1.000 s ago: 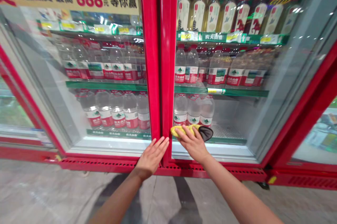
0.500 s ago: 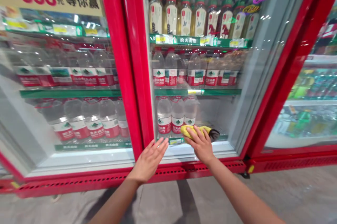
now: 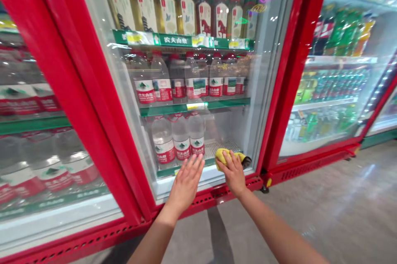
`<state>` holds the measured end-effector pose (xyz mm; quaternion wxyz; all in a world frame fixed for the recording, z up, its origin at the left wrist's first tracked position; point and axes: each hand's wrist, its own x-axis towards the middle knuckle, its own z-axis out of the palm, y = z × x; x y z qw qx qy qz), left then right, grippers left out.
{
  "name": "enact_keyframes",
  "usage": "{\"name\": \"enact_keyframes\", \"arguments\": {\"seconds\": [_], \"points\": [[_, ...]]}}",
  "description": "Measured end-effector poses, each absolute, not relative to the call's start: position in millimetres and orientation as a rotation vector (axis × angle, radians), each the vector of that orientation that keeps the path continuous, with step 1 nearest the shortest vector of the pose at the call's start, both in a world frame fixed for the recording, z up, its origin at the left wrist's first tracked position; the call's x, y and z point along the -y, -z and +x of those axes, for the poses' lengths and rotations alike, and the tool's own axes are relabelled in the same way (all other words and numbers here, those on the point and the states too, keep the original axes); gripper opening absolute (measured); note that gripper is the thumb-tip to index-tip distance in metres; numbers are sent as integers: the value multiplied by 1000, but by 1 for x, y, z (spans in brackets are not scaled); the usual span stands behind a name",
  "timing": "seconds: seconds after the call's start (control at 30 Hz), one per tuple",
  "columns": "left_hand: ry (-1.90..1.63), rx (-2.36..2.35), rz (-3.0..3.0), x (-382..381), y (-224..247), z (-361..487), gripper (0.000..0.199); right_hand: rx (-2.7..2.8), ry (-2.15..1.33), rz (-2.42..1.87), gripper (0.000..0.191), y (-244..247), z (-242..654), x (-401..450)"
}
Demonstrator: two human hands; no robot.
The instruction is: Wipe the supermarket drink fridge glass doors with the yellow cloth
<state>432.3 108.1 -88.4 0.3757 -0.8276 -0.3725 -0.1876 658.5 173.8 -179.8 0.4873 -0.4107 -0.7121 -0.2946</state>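
Note:
My right hand [image 3: 234, 174] presses a yellow cloth [image 3: 226, 159] against the lower part of a glass cooler door [image 3: 223, 131], and a dark flap of material [image 3: 246, 162] shows at the cloth's right end. My left hand [image 3: 186, 184] is spread open beside it, fingers apart, low on the same glass, holding nothing. Behind the glass, bottled water [image 3: 181, 144] stands on the bottom shelf. The door's red frame [image 3: 133, 185] runs just left of my left hand.
Bottled tea [image 3: 164, 7] and more water fill the upper shelves. A neighbouring glass door [image 3: 46, 164] lies left beyond a red frame post, and another cooler with green bottles [image 3: 341, 32] stands right. A grey floor [image 3: 325, 202] extends along the red base.
My left hand has crossed from the left door onto the same door as my right hand. My right hand and cloth have moved right along the glass, and the view has turned.

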Motion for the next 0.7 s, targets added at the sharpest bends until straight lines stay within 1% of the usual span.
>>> {"name": "enact_keyframes", "arguments": {"seconds": [0.1,0.2,0.27,0.37,0.43,0.5,0.6,0.7], "points": [[423,903,-2175,-118,104,439,77,1840,756,-947,43,186,670,-179],[401,884,-2214,-128,112,447,78,1819,707,-1017,55,172,695,-193],[408,894,-2221,-133,114,453,76,1627,645,-1134,66,168,713,-201],[429,891,-2223,-137,116,462,74,1269,622,-1236,80,183,721,-207],[443,881,-2226,-141,118,469,74,1102,642,-1230,85,195,713,-211],[453,858,-2242,-146,119,476,74,1002,611,-1225,88,194,706,-219],[427,805,-2302,-154,118,488,74,943,376,-1305,91,169,713,-235],[393,780,-2350,-161,116,492,73,907,103,-1341,88,148,734,-242]]}}
